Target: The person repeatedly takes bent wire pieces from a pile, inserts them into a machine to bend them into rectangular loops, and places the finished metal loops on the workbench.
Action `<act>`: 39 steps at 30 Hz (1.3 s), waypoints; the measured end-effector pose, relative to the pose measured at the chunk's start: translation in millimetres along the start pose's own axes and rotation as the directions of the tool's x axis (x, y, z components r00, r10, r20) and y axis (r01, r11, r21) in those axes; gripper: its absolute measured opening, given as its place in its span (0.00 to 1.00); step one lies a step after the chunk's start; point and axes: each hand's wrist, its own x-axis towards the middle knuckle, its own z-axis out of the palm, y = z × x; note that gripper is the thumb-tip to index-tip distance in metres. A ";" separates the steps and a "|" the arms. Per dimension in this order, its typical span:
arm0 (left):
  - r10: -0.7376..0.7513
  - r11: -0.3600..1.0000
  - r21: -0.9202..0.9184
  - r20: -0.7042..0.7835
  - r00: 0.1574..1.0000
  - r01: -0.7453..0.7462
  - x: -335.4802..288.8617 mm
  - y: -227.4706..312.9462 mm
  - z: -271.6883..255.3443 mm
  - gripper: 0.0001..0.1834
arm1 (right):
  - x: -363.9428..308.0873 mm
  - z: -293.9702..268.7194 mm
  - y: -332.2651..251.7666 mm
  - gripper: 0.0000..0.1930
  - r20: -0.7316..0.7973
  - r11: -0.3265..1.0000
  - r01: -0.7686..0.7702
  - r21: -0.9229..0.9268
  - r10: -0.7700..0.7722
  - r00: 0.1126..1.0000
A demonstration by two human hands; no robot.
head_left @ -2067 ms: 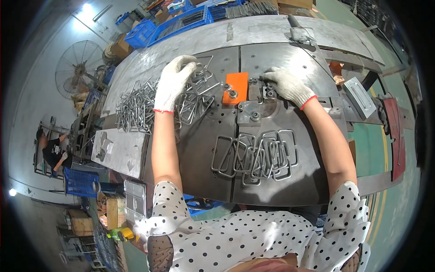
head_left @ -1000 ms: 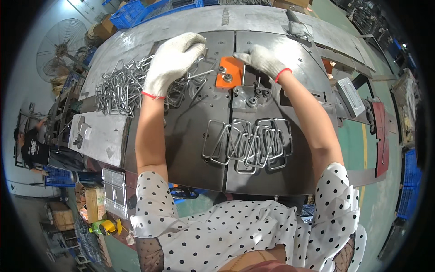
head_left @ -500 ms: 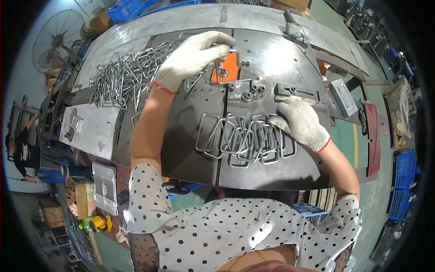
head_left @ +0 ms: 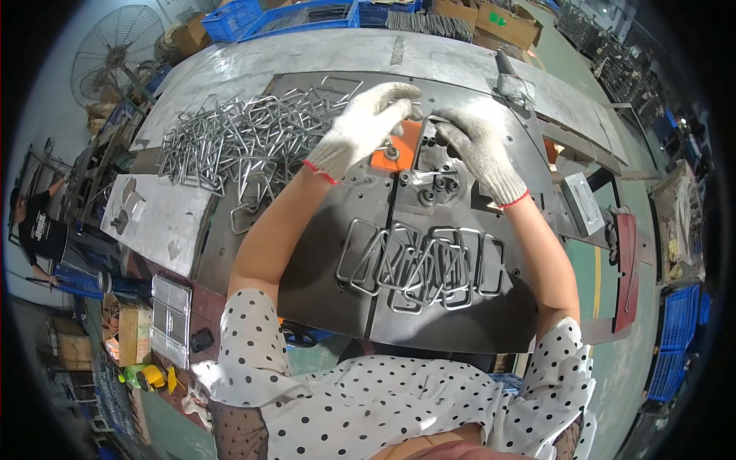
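Note:
A bent metal rod (head_left: 419, 143) stands over the jig (head_left: 433, 184) at the middle of the steel table. My left hand (head_left: 364, 130), in a white knit glove, is closed at the rod's upper corner, beside an orange block (head_left: 395, 147). From the other side my right hand (head_left: 483, 153), gloved too, has its fingers bent around the rod's upper part; the fingertips are partly hidden. Nearer to me lies a cluster of bent rod frames (head_left: 422, 264), overlapping each other. A large heap of rod pieces (head_left: 245, 138) spreads left of my left hand.
Blue crates (head_left: 307, 17) and cardboard boxes (head_left: 506, 23) stand beyond the table's far edge. On the right lies a metal block (head_left: 583, 203). A pale plate (head_left: 157, 222) sits at the left. Another person (head_left: 42, 234) is at far left, near a large fan (head_left: 115, 54).
My right hand has moved from the near frame cluster up to the jig and closed at the rod. My left hand stays by the orange block. The whole view has shifted slightly.

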 end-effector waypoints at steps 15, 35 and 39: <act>-0.029 0.951 -0.310 -0.067 0.997 0.007 9.5 -18.0 -5.5 0.15 | 12.4 10.1 76.4 0.21 -0.111 0.893 0.175 -0.415 -0.241 0.964; 0.053 0.914 -0.406 0.114 0.992 -0.003 12.9 -36.4 55.9 0.14 | 9.6 10.1 105.6 0.16 0.073 0.761 0.293 -0.579 -0.309 0.948; 0.095 0.927 -0.374 0.136 0.986 -0.038 15.1 -37.4 57.4 0.13 | 10.0 8.8 100.9 0.16 0.096 0.741 0.295 -0.603 -0.300 0.949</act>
